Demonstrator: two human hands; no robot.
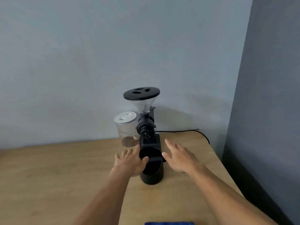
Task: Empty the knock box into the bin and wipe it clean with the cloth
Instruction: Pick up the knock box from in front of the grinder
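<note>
Black knock box (151, 168), upright, seemingly empty.

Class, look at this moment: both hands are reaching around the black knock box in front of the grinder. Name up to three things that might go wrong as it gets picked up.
1. The knock box stands right against the grinder; lifting carelessly might bump it.
2. The left hand has only its thumb at the rim and the right hand is open beside it, so a hasty lift could slip and tip the box.
3. No bin is in view, so contents may spill on the table while carrying.
</note>
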